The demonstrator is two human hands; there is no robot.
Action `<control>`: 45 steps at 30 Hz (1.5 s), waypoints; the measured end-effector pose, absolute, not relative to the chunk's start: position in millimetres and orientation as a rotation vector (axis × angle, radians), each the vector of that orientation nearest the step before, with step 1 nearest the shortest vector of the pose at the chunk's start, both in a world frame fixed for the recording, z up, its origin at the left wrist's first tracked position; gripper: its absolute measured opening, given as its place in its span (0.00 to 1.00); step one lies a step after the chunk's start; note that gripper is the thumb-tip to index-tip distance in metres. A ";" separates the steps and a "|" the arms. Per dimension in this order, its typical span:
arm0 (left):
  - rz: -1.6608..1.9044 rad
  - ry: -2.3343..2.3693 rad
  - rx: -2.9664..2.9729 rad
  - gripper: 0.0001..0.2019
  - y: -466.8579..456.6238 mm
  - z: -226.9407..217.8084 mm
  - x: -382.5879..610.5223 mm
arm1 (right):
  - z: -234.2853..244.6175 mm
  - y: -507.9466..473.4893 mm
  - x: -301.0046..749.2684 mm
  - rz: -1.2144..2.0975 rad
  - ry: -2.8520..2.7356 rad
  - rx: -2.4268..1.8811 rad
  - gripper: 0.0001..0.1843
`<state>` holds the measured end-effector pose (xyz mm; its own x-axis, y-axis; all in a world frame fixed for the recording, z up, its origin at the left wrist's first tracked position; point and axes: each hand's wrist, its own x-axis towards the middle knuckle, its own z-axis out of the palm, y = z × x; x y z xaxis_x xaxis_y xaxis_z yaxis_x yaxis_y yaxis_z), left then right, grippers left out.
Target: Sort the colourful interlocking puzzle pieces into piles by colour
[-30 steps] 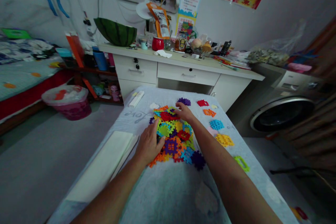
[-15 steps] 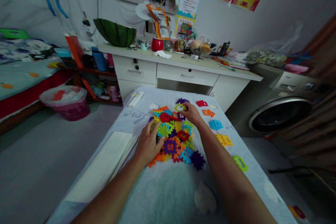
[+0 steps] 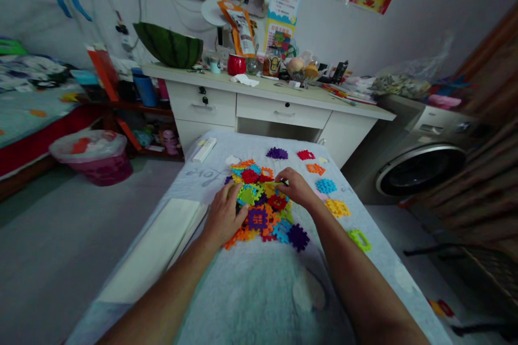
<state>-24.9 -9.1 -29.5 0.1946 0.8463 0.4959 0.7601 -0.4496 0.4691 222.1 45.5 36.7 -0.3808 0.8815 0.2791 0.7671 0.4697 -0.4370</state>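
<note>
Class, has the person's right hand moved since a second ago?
Yes. The right hand has drawn back toward the person, away from the lone purple piece it was beside.

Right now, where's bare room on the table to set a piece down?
Largest bare patch: near end of the pale blue cloth, between the forearms, below the heap of colourful interlocking plastic tiles. Smaller: far left, between the white oblong box and heap. Crowded: heap under left hand and right hand; loose tiles along the right edge.
</note>
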 end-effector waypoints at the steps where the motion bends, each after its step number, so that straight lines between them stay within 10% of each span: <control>1: 1.097 1.572 2.344 0.25 -8.5 -30.2 -25.2 | 38.2 41.1 224.4 0.342 -2.229 -1.359 0.06; 28: 1.295 1.445 2.217 0.16 -18.8 -9.3 -34.4 | 1.5 -133.8 414.0 0.096 -1.717 -1.777 0.14; 45: 1.393 1.413 2.170 0.13 -19.1 -11.1 -31.9 | 14.0 -114.6 321.3 0.331 -1.935 -1.659 0.12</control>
